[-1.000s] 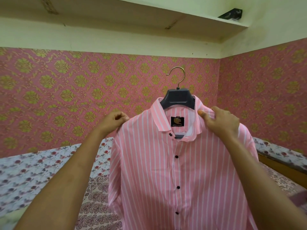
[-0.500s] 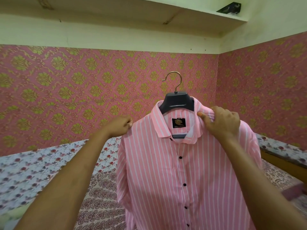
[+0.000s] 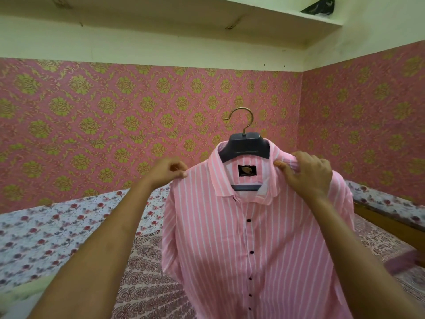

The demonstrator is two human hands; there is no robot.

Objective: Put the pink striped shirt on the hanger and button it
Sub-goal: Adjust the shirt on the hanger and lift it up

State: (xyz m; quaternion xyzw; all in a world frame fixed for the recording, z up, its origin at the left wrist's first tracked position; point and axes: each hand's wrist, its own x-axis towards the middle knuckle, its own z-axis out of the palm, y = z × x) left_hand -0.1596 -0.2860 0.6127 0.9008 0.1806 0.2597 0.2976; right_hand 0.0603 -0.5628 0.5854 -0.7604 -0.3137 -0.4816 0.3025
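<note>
Two shirt (image 3: 218, 238) shoulders pinched — left hand (image 3: 166, 172) at outer edge, right hand (image 3: 305, 173) beside collar (image 3: 220, 180); hanger (image 3: 246, 143) inside, front seemingly buttoned.

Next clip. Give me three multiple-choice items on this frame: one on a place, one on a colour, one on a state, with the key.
1. Where does the left hand pinch the pink striped shirt?
A. at a shoulder edge
B. at the hem
C. at a cuff

2. What colour are the shirt's buttons?
A. white
B. black
C. gold

3. How is the hanger's hook?
A. hung on a rod
B. caught on a nail
C. free, hung on nothing

Key:
1 A: thumb and fingers close on the cloth at the top of one shoulder.
2 B: black dots run down the front of the shirt.
3 C: the hook stands bare in front of the wallpaper, touching nothing.
</note>
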